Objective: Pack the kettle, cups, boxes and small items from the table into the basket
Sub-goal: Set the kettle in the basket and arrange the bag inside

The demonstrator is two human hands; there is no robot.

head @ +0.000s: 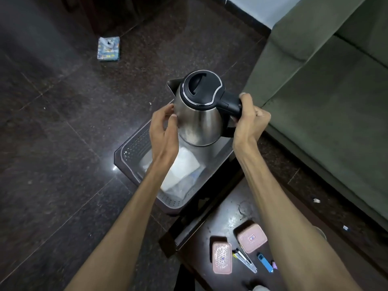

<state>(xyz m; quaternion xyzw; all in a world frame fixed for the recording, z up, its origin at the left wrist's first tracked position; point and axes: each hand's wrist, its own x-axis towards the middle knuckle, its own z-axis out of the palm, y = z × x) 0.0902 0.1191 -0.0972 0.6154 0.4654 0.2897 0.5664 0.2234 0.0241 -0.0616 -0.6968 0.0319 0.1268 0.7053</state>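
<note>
OK, head view: your right hand [251, 120] is wrapped tight around the black handle of the kettle [199, 110]. Your left hand [164, 128] is open, fingertips touching the steel side. Kettle hangs upright between both hands, above the basket [134, 152]. A white bag [180, 171] lies inside, under your left wrist. Two pink boxes [222, 258] sit on the table [218, 219] beside your right forearm.

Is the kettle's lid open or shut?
Shut: the black lid sits flush in the kettle top ring, no gap showing.
</note>
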